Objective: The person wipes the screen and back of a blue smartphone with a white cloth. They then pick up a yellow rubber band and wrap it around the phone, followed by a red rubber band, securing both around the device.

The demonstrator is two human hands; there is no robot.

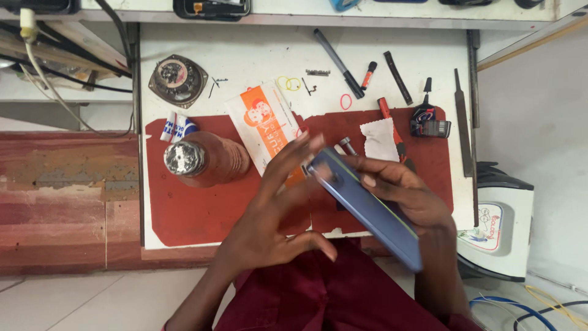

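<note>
Centre frame, the right hand (pixel 409 195) has its grip around a blue phone (pixel 367 207), tilted above the counter (pixel 257 52). Left hand (pixel 269 217) spread wide, fingertips (pixel 304 140) at the phone's top end. Orange packet (pixel 264 122) just behind.

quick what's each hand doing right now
Left hand: open, fingers spread, fingertips at the top end of the blue phone.
Right hand: closed around the blue phone, holding it tilted above the red mat.
</note>
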